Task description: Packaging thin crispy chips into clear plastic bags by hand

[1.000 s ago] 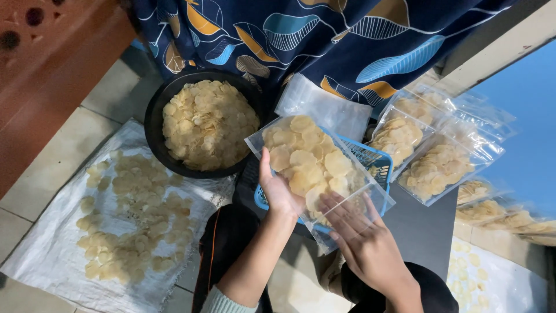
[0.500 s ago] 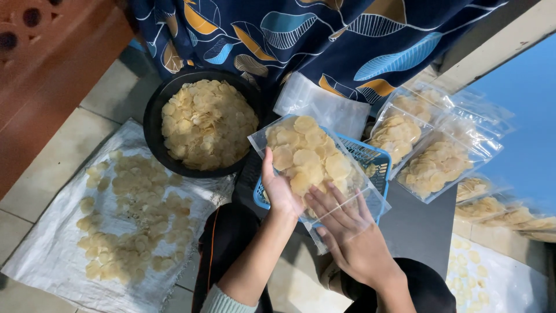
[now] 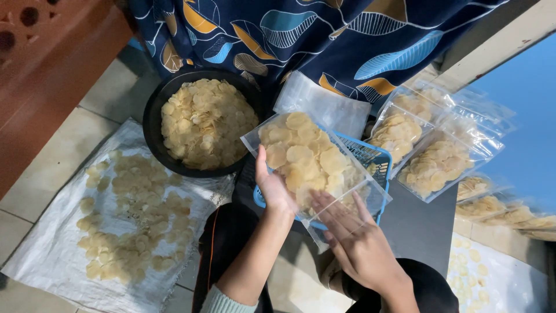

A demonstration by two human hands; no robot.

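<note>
On the far left a white sack (image 3: 46, 255) lies flat on the tiled floor (image 3: 69, 139), with pale round chips (image 3: 124, 220) scattered over it. Just right of it, farther off, a black bowl (image 3: 152, 116) is heaped with the same chips.

Near the middle, the left hand (image 3: 273, 188) holds the bag (image 3: 307, 159) from below at its near left edge: the thumb lies on top of the plastic and the other fingers are hidden under it, so it is gripping the bag. The bag is clear plastic, filled with thin, cream-coloured, wavy discs packed in one flat layer, and it is held tilted above a blue basket (image 3: 376, 159). It probably weighs little, but the film is soft and slick, and the chips look brittle, so it is best carried from underneath or by its edges, not squeezed across the middle.

The right hand (image 3: 356, 240) rests on the bag's near right end, fingers (image 3: 330, 206) spread wide and flat, pressing on the plastic rather than closing around it.

Beyond the basket lies a stack of empty bags (image 3: 321, 104), against a dark blue cloth (image 3: 324, 35) printed with leaves. To the right, filled bags (image 3: 434, 156) lie overlapping on a grey surface (image 3: 417, 226), and more trail off towards the right edge.
</note>
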